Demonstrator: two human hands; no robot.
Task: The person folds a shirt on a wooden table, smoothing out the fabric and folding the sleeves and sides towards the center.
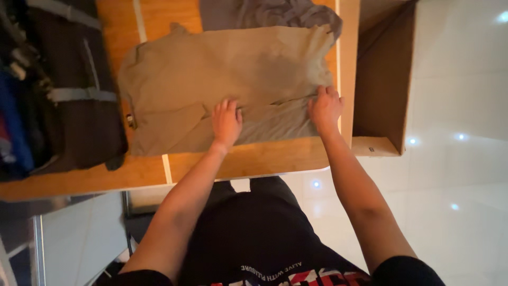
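Note:
A khaki shirt lies spread flat on a wooden table. My left hand presses palm-down on the shirt's near part, fingers apart. My right hand rests on the shirt's near right corner by the table edge, fingers curled onto the cloth; whether it pinches the fabric I cannot tell. A fold line runs across the cloth between both hands.
A grey garment lies at the table's far side, partly under the shirt. An open dark suitcase with straps fills the table's left. An open cardboard box stands on the glossy tiled floor to the right.

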